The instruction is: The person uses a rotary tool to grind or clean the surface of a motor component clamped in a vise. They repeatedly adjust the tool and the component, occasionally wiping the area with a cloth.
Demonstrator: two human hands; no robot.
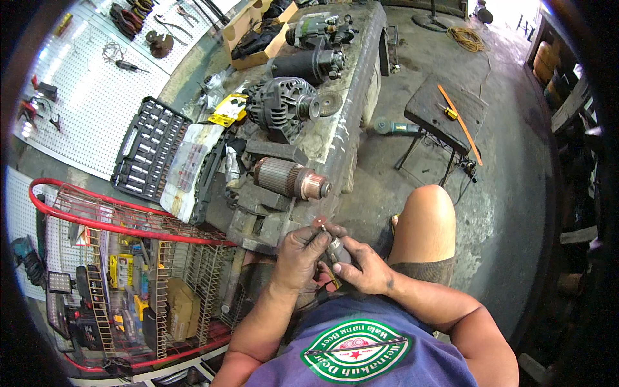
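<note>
A small rotary tool [339, 249] with a grey body is held in front of my body, and a thin reddish-brown disc [320, 222] sits at its tip. My right hand [364, 266] is closed around the tool's body. The fingers of my left hand [300, 253] pinch at its front end, just below the disc. Beyond the disc, a motor armature [281, 176] with a copper commutator lies on its side above the metal vise [253, 227] at the bench corner. The disc and the armature are apart. My fingers hide part of the tool.
An alternator [278, 103], a cylindrical starter motor [300, 66] and a socket set case [149, 149] lie on the bench. At left stands a red-rimmed wire rack [132, 216]. On the right, a small stool [445, 111] carries an orange strip; an angle grinder [394, 127] lies nearby.
</note>
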